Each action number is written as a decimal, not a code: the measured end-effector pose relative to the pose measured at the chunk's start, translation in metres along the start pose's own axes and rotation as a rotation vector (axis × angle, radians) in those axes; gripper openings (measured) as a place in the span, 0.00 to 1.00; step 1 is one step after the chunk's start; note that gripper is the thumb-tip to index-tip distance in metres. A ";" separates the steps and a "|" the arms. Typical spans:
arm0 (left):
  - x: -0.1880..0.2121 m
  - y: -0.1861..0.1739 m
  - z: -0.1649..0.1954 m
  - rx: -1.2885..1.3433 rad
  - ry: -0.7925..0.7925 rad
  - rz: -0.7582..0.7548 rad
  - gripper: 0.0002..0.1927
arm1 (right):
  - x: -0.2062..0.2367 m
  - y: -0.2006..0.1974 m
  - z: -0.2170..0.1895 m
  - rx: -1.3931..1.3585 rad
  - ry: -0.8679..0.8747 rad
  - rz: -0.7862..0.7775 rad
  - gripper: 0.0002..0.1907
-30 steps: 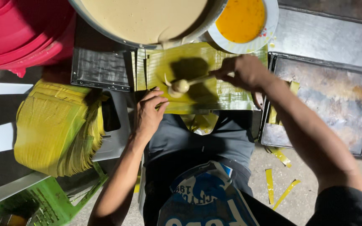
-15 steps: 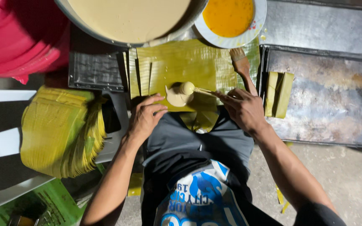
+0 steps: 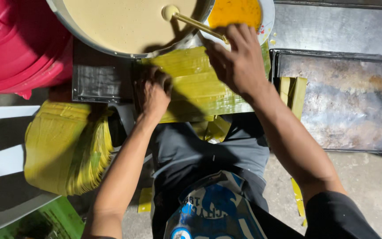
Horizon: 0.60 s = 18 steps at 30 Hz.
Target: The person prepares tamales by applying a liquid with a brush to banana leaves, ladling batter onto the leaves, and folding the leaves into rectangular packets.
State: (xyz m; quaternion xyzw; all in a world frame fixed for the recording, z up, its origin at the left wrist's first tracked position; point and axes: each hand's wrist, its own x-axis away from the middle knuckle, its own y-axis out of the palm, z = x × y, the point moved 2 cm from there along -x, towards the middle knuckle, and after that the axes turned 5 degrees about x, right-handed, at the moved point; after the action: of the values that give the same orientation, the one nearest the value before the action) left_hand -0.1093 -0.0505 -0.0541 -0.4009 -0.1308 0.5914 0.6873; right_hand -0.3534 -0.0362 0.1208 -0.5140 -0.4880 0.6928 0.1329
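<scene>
Batter (image 3: 124, 22), pale and smooth, fills the big bowl (image 3: 74, 33) at twelve o'clock, and my right hand (image 3: 239, 62) is closed around a thin spoon handle (image 3: 195, 24) whose tip dips into it. My left hand (image 3: 153, 90) is curled, fingers pressing down on the stack of yellow-green leaf strips (image 3: 200, 84) at the centre. A plate of orange filling (image 3: 237, 11) sits at one o'clock, a metal tray (image 3: 345, 102) at three holding two folded parcels (image 3: 292, 90), and a leaf pile (image 3: 65, 146) at eight. I judge the risk is dripping: a loaded spoon crossing the bowl rim could spill onto the leaves, or the top strip could slide if my left hand eases.
</scene>
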 end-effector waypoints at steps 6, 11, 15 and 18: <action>-0.013 -0.002 -0.007 0.113 -0.037 -0.087 0.26 | 0.044 0.073 -0.018 -0.177 0.067 -0.337 0.20; 0.001 -0.031 0.015 -0.026 0.032 -0.032 0.06 | 0.083 0.099 -0.010 -0.157 0.208 -0.308 0.15; 0.022 -0.043 0.034 0.022 0.073 -0.027 0.04 | 0.120 0.092 -0.029 -0.289 0.335 -0.330 0.13; 0.029 -0.045 0.042 -0.092 0.206 -0.019 0.07 | 0.136 0.093 -0.047 -0.348 0.331 -0.344 0.25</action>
State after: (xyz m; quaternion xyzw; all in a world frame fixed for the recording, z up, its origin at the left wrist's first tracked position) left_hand -0.0972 -0.0065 -0.0042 -0.4897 -0.0901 0.5339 0.6834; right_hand -0.3440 0.0368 -0.0343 -0.5449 -0.6510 0.4728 0.2361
